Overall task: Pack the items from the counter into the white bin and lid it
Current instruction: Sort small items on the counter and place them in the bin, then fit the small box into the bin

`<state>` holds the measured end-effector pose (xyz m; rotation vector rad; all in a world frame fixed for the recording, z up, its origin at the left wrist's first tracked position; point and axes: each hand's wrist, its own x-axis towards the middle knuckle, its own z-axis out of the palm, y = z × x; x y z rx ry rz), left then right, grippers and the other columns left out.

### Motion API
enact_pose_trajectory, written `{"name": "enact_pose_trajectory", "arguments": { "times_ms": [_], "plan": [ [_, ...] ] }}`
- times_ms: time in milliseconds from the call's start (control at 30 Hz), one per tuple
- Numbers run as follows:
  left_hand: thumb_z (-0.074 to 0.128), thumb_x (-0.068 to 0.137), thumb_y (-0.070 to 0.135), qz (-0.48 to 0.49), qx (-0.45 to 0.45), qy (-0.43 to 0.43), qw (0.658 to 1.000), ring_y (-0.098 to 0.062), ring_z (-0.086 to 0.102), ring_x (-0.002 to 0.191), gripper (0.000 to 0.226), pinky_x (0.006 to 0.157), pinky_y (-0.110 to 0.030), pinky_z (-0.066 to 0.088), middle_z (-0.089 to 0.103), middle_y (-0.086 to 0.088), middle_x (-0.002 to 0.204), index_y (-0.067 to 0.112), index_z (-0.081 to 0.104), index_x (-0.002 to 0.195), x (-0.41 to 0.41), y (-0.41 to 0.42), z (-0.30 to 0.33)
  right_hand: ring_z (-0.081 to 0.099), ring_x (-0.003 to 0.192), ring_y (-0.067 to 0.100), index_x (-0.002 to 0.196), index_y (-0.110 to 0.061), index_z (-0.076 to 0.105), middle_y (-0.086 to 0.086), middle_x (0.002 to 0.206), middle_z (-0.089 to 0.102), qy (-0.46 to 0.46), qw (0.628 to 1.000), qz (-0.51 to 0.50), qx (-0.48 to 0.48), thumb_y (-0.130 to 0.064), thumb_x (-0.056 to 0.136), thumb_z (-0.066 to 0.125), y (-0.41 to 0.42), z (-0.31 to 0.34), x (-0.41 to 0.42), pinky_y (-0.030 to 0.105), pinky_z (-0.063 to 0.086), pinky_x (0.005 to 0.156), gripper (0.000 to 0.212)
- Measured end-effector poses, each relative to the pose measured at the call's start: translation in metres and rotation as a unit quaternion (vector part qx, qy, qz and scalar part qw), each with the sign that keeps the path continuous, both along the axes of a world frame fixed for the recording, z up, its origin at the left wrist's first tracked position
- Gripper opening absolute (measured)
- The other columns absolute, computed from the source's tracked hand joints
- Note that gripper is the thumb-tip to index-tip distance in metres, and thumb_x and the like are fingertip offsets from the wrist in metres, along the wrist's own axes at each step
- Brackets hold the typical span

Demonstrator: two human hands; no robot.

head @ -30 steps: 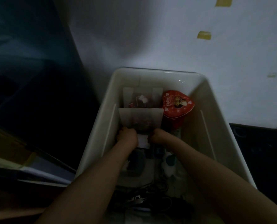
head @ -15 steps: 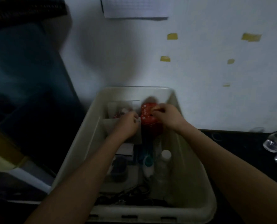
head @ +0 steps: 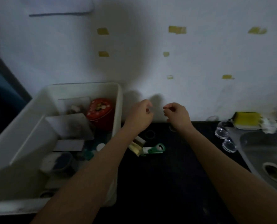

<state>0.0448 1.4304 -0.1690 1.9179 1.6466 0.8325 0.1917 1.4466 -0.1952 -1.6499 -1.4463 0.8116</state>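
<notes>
White bin (head: 118, 101), left of both hands, already held red heart tin (head: 100, 110) and sundries, unlidded; left hand (head: 140, 115) and right hand (head: 177, 115) hovered loosely curled, empty; green-and-white packet (head: 152, 149) lay below them, unpacked.

Your white bin (head: 37, 109) stood open and unlidded.
It sat left of your fingers (head: 148, 105), the red heart tin (head: 100, 113) inside; a green-and-white packet (head: 152, 149) lay on the counter below them.
</notes>
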Motion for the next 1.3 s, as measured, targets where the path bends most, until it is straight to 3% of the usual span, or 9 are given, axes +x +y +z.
{"name": "enact_pose_trajectory", "arguments": {
  "times_ms": [167,333,433,500,700,800,933,1133,1300],
  "plan": [
    [0.053,0.087,0.015,0.01,-0.098,0.074,0.992,-0.029,0.054,0.108,0.034,0.088,-0.035,0.047,0.055,-0.014,0.121,0.008,0.053,0.12,0.047,0.003,-0.048,0.063,0.098,0.03,0.106,-0.004,0.066,0.015,0.106,0.068,-0.098,0.991,0.039,-0.083,-0.009,0.086,0.054,-0.004,-0.049,0.056,0.029,0.046,0.081,0.023],
    [0.054,0.088,0.013,0.028,-0.212,0.138,0.967,-0.031,0.051,0.11,0.037,0.09,-0.037,0.049,0.048,-0.018,0.126,0.008,0.049,0.124,0.051,0.003,-0.112,0.061,0.101,0.023,0.109,-0.006,0.063,0.013,0.108,0.066,-0.125,0.972,0.108,-0.17,-0.007,0.084,0.057,-0.008,-0.106,0.076,0.015,0.036,0.072,0.026],
    [0.054,0.091,0.013,0.02,-0.25,0.177,0.952,-0.029,0.048,0.115,0.048,0.094,-0.032,0.046,0.035,-0.019,0.14,0.004,0.037,0.135,0.043,0.0,-0.147,0.06,0.102,0.026,0.118,-0.006,0.058,0.016,0.112,0.063,-0.159,0.952,0.169,-0.2,-0.007,0.083,0.059,-0.003,-0.133,0.075,0.019,0.039,0.077,0.035],
    [0.051,0.091,0.011,0.021,-0.262,0.22,0.939,-0.028,0.047,0.118,0.051,0.096,-0.034,0.044,0.037,-0.017,0.139,0.006,0.032,0.138,0.037,0.002,-0.167,0.057,0.105,0.028,0.125,-0.009,0.053,0.017,0.117,0.057,-0.18,0.938,0.212,-0.206,-0.007,0.083,0.06,0.003,-0.149,0.071,0.022,0.041,0.081,0.042],
    [0.049,0.091,0.007,0.023,-0.249,0.303,0.919,-0.03,0.05,0.112,0.032,0.086,-0.04,0.047,0.048,-0.016,0.125,0.01,0.047,0.122,0.03,0.014,-0.199,0.045,0.123,0.031,0.143,-0.017,0.034,0.015,0.141,0.032,-0.207,0.91,0.302,-0.194,-0.006,0.085,0.061,0.023,-0.18,0.046,0.036,0.041,0.105,0.064],
    [0.048,0.091,0.009,0.029,-0.243,0.312,0.918,-0.029,0.049,0.112,0.029,0.086,-0.038,0.047,0.048,-0.015,0.123,0.01,0.048,0.12,0.029,0.016,-0.212,0.035,0.13,0.032,0.146,-0.023,0.028,0.011,0.151,0.019,-0.253,0.891,0.324,-0.192,-0.011,0.088,0.058,0.031,-0.191,0.035,0.041,0.04,0.105,0.066],
    [0.05,0.091,0.015,0.049,-0.24,0.286,0.927,-0.03,0.05,0.11,0.032,0.087,-0.04,0.047,0.047,-0.015,0.123,0.011,0.047,0.123,0.028,0.018,-0.22,0.033,0.128,0.035,0.143,-0.023,0.033,0.013,0.148,0.022,-0.281,0.878,0.334,-0.198,-0.015,0.091,0.054,0.034,-0.201,0.032,0.042,0.043,0.1,0.056],
    [0.06,0.088,0.022,0.036,-0.218,0.239,0.946,-0.027,0.052,0.109,0.025,0.09,-0.04,0.047,0.051,-0.013,0.121,0.008,0.058,0.108,0.028,0.019,-0.218,0.042,0.118,0.03,0.136,-0.018,0.041,0.013,0.135,0.036,-0.237,0.899,0.306,-0.207,-0.017,0.089,0.057,0.031,-0.199,0.042,0.039,0.044,0.098,0.05],
    [0.06,0.088,0.023,-0.002,-0.191,0.229,0.954,-0.024,0.05,0.109,0.028,0.088,-0.03,0.045,0.049,-0.014,0.121,0.008,0.06,0.112,0.033,0.018,-0.203,0.046,0.116,0.031,0.14,-0.013,0.037,0.018,0.131,0.043,-0.216,0.909,0.288,-0.208,-0.016,0.09,0.054,0.027,-0.186,0.052,0.036,0.043,0.098,0.053]
  ]
}}
